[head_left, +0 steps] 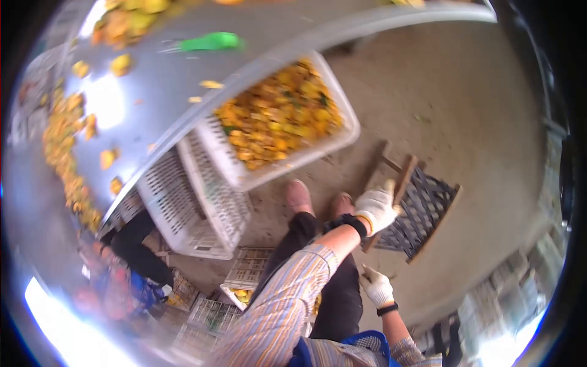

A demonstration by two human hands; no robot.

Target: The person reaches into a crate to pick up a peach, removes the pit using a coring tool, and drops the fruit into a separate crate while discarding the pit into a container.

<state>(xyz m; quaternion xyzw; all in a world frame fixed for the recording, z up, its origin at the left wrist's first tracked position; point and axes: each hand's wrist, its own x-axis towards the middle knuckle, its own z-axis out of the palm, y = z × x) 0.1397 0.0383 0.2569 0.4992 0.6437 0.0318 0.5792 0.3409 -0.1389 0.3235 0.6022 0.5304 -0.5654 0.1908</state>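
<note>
My left hand (376,209), in a white work glove with a black band at the wrist, reaches across above my legs. It lies over the near wooden bar of a low folding stool (422,211) with a dark woven-strap seat, and its fingers appear closed around that bar. Below it, my right hand (376,289), also gloved in white, is off the stool with its fingers apart and nothing in them. Part of the stool's near bar is hidden behind my left hand.
A white crate (351,122) full of yellow-orange pieces stands beside the metal table (183,79). On the table lie a green-handled tool (211,41) and scattered yellow pieces. Another white crate (177,196) leans nearby. Another person (137,244) is at the left.
</note>
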